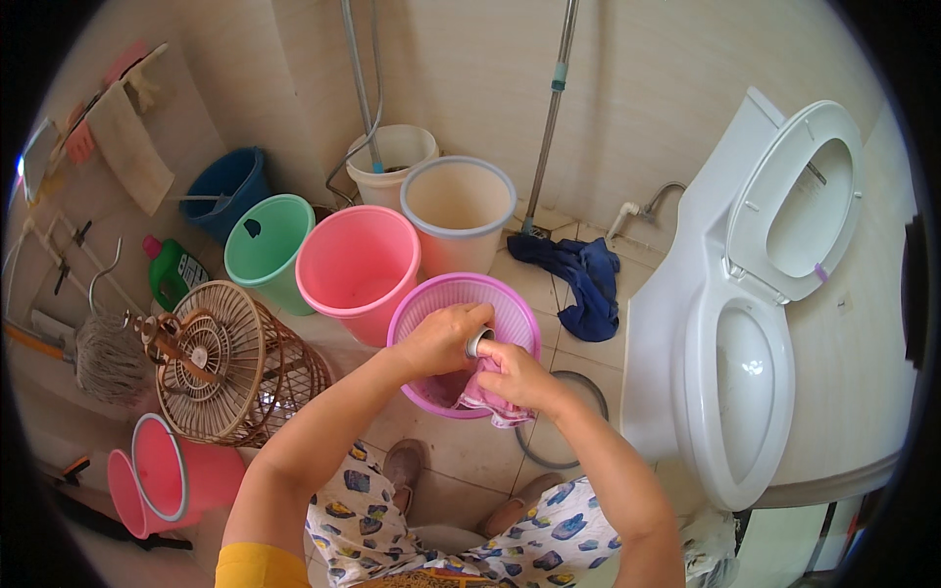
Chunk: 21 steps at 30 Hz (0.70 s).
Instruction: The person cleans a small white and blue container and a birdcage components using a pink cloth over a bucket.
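Before me stands a pink-purple ribbed plastic basin or bucket (462, 283), and both hands are over its opening. My left hand (450, 334) grips a small round metal-rimmed object (479, 341), perhaps a cup or a lid; its body is mostly hidden by the fingers. A pink cloth (492, 393) hangs from my right hand (511, 371), whose fingers reach to the mouth of that object. The cloth's lower edge lies over the near rim of the basin.
Several buckets stand beyond, among them a pink one (359, 257) and a green one (270, 235). A wicker cage (294, 367) is at left, a white toilet (698, 367) at right. A dark blue cloth (588, 294) lies around a mop pole's foot (531, 224).
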### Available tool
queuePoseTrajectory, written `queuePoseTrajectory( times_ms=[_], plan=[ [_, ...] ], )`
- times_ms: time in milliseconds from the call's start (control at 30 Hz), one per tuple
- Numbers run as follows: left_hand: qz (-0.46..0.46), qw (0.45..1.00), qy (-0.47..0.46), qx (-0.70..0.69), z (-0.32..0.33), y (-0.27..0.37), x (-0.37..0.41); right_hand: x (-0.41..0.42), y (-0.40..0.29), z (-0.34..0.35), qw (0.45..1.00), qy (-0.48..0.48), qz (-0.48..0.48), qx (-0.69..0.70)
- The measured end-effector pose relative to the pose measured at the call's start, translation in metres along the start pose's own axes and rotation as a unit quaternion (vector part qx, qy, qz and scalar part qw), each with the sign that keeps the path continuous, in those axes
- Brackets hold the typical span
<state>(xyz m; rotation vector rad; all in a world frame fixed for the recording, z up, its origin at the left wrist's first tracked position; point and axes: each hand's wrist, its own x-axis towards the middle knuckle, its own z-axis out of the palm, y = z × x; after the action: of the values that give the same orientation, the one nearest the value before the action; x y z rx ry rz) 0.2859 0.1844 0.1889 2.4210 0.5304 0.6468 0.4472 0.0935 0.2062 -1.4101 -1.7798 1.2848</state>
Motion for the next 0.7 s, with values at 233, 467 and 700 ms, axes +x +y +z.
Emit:
queuePoseTrajectory(
  times_ms=[233, 467, 700],
  plan=[
    [-0.099, 0.975, -0.183, -0.072, -0.019, 0.009, 0.004, -0.008, 0.002, -0.004, 0.890, 0.091, -0.203, -0.398],
    [-0.073, 0.971, -0.156, -0.165, -0.017, 0.008, 0.001, -0.012, 0.006, -0.009, 0.912, 0.105, -0.178, -0.353],
    [0.021, 0.998, -0.029, -0.050, -0.009, 0.027, 0.005, -0.012, -0.008, -0.004, 0.989, 0.145, -0.023, -0.031]
  ],
)
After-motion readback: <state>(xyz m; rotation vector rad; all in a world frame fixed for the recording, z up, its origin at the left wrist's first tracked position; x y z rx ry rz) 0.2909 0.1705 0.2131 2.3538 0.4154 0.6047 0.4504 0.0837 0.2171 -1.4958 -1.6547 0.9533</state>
